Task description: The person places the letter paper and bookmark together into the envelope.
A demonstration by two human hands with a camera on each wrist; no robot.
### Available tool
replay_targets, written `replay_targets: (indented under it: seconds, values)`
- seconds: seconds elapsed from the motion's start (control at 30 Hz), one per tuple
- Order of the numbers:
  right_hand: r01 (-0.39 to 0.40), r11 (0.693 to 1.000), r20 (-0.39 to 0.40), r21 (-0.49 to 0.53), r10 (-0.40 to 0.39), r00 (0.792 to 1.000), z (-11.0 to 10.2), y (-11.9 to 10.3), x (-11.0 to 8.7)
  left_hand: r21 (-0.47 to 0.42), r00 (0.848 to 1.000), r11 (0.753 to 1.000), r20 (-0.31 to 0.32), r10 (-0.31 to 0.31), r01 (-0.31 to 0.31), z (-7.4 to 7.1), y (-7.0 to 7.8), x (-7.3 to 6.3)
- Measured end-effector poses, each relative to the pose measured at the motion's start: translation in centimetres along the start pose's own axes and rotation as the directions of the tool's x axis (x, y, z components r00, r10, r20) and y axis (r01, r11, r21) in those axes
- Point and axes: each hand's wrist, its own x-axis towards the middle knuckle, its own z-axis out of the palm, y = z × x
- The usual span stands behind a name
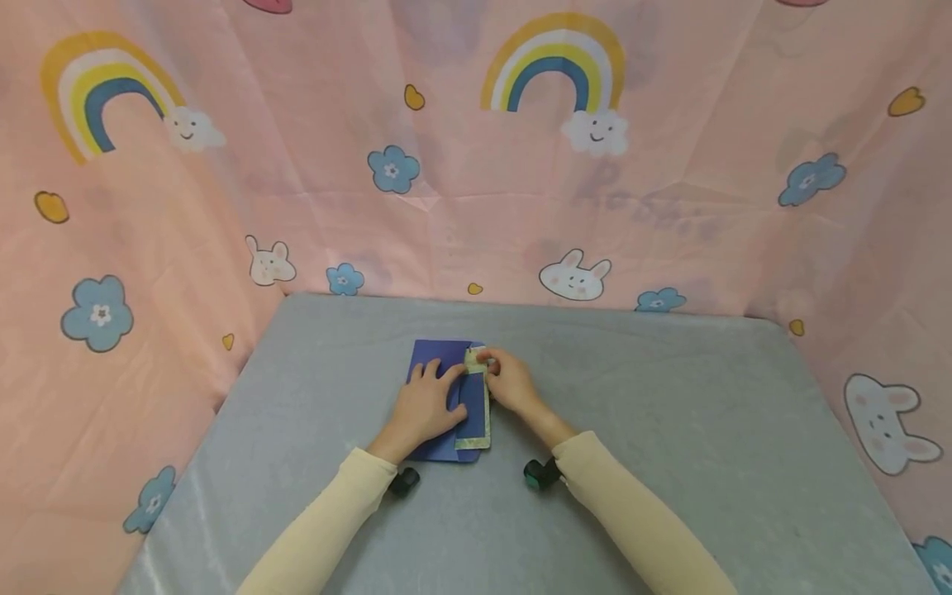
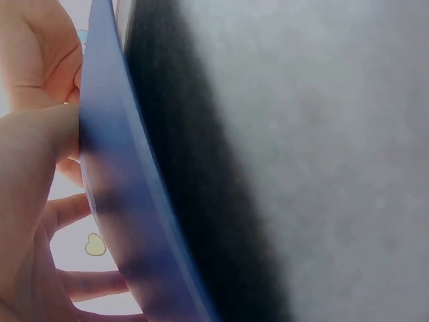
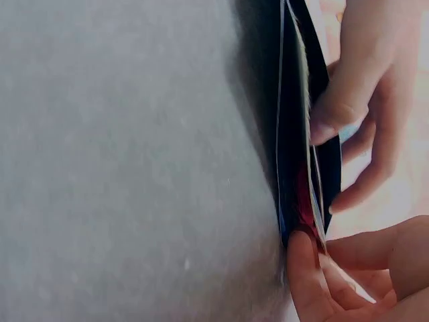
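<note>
On the grey table lies a blue folder-like card (image 1: pixel 431 446), with a smaller blue panel (image 1: pixel 470 409) edged in patterned green paper (image 1: pixel 473 444) along its right side. My left hand (image 1: pixel 426 405) rests on it with fingers spread, its thumb and forefinger reaching the panel. My right hand (image 1: pixel 511 382) pinches the upper right edge of the green-bordered panel. Seen from the right wrist, the layers stand slightly apart, and a dark red piece (image 3: pixel 305 201) shows between them near the right fingertips. In the left wrist view, the blue card (image 2: pixel 120 134) appears edge-on beside the left hand (image 2: pixel 33 201).
The grey cloth-covered table (image 1: pixel 654 430) extends around the card. A pink curtain (image 1: pixel 461 231) printed with rainbows, rabbits and flowers hangs behind and at both sides. Small black wrist devices sit under the left wrist and the right wrist.
</note>
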Motion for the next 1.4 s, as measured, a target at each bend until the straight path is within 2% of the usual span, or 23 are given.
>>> replay_targets:
  seconds: [0.23,0.4,0.73,0.87,1.0,1.17,1.4]
  values:
    - [-0.052,0.992,0.064,0.117,0.045,0.997,-0.3,0.4,0.0,0.001,1.000,1.000,-0.001,-0.005,0.005,0.0,-0.1,-0.1]
    - [-0.076,0.982,0.056,0.174,0.067,0.996,0.1,0.5,0.0,0.004,1.000,1.000,-0.005,0.002,-0.002,0.1,-0.1,0.0]
    - [-0.097,0.986,-0.030,0.136,0.102,0.994,0.7,-0.2,0.2,0.004,1.000,1.000,-0.021,0.014,-0.014,0.2,-0.1,0.1]
    - [-0.101,0.987,-0.039,0.128,0.107,0.994,0.9,-0.4,0.2,0.003,1.000,1.000,-0.022,0.014,-0.014,0.1,-0.2,0.1]
    - [-0.102,0.988,-0.028,0.120,0.106,0.994,1.1,-0.5,0.2,0.004,0.999,1.000,-0.031,0.016,-0.016,0.1,-0.2,0.0]
    - [-0.100,0.982,-0.007,0.158,0.103,0.995,1.3,-0.3,0.2,0.010,1.000,1.000,-0.024,0.011,-0.010,0.3,-0.3,0.0]
    - [-0.060,0.972,0.044,0.227,0.051,0.998,0.9,0.5,0.2,0.018,1.000,1.000,-0.008,0.003,-0.003,0.3,-0.3,0.0]
